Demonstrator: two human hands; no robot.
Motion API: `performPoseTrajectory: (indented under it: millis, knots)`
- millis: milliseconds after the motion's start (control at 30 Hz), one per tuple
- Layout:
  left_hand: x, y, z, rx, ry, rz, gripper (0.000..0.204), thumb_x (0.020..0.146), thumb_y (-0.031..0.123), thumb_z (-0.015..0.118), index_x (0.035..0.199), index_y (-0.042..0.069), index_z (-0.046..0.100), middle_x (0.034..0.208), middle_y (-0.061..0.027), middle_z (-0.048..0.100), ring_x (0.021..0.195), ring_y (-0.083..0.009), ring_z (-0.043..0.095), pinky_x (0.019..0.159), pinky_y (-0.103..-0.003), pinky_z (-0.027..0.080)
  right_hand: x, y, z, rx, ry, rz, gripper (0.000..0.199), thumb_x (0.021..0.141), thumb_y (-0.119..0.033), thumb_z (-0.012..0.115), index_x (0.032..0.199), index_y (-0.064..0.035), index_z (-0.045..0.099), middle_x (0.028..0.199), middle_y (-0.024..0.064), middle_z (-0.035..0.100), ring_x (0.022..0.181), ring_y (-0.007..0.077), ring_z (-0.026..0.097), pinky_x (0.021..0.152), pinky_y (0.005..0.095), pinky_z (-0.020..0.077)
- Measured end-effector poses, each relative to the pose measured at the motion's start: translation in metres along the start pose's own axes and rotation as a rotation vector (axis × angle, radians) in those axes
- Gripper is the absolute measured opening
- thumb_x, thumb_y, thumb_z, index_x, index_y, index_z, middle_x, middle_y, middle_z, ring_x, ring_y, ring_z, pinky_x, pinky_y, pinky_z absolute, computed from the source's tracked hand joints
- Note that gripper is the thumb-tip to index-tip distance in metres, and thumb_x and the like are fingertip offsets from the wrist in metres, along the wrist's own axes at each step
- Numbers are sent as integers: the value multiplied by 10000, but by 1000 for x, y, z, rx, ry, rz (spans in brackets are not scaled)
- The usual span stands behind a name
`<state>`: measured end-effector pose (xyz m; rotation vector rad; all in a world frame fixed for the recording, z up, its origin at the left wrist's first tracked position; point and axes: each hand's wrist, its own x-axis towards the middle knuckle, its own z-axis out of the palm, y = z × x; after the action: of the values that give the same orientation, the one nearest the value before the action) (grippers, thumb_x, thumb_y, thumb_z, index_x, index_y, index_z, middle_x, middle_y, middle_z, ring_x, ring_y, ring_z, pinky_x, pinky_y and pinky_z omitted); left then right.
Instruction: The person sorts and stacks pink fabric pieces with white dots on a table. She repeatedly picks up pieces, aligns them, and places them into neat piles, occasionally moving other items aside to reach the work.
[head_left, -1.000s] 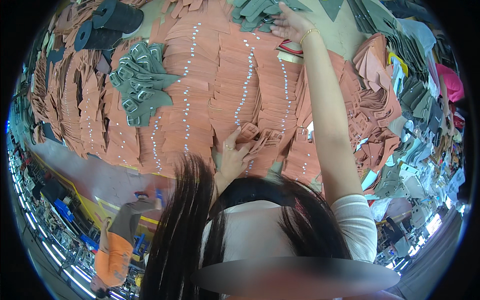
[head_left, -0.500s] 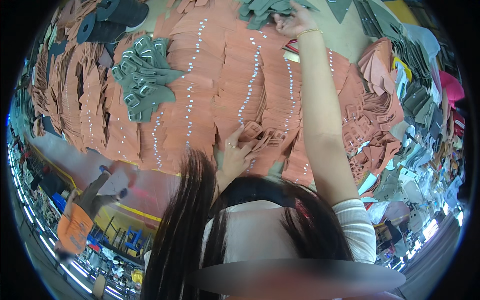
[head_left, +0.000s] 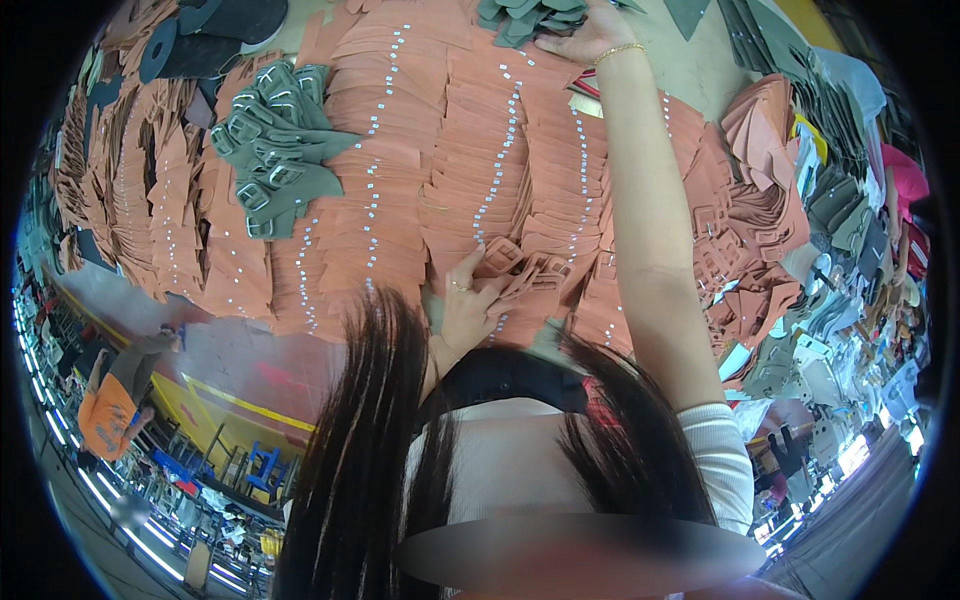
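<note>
At the near edge of the table, my left hand (head_left: pixel 466 308) holds a small bunch of coral pieces with coral-covered buckles (head_left: pixel 502 256), its fingers bent around their left end. My right arm is stretched to the far side. There my right hand (head_left: pixel 592 38) reaches over a pile of dark green cut pieces (head_left: pixel 530 18), the thumb spread away from the fingers. Its fingertips run toward the top edge of the picture and are partly hidden. I see nothing clearly gripped in it.
Overlapping rows of coral pieces (head_left: pixel 385 160) with small white stickers cover the table. Green buckled pieces (head_left: pixel 275 135) lie on them at left, by dark rolls (head_left: pixel 190 50). Coral buckled pieces (head_left: pixel 725 240) heap at right. A person in an orange shirt (head_left: pixel 108 405) is beyond the table.
My right hand has moved slightly farther over the green pile, and its thumb is spread wider. The left hand stays at the coral buckled pieces. The person in orange has moved left.
</note>
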<state>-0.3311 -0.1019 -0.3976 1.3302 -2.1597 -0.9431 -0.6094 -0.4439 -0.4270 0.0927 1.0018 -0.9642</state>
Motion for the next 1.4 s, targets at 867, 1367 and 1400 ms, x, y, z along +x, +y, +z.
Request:
performPoseTrajectory:
  millis: [867, 1367, 1400]
  knots:
    - [-2, -3, -1, -56, -13, -36, 322, 719, 275, 738, 1005, 139, 674, 1355, -204, 392, 1129, -360, 449, 895, -442, 361, -49, -6, 24, 451, -156, -105, 522, 983, -430, 281, 1396, -111, 271, 1456, 191, 216, 1293, 479, 242, 1052, 683, 147]
    - [-2, 17, -8, 84, -9, -15, 294, 690, 95, 687, 978, 96, 624, 1398, -215, 330, 1285, -409, 307, 1037, -522, 240, -239, 41, 2, 135, -523, -326, 491, 971, -446, 353, 1319, -116, 460, 1470, 262, 217, 1351, 479, 188, 1086, 627, 178]
    - [-3, 21, -12, 168, -5, 7, 286, 680, 67, 669, 961, 89, 618, 1402, -219, 325, 1310, -416, 279, 1060, -534, 213, -245, 61, -14, 139, -530, -301, 475, 969, -438, 367, 1300, -113, 474, 1453, 255, 263, 1340, 464, 233, 1083, 609, 211]
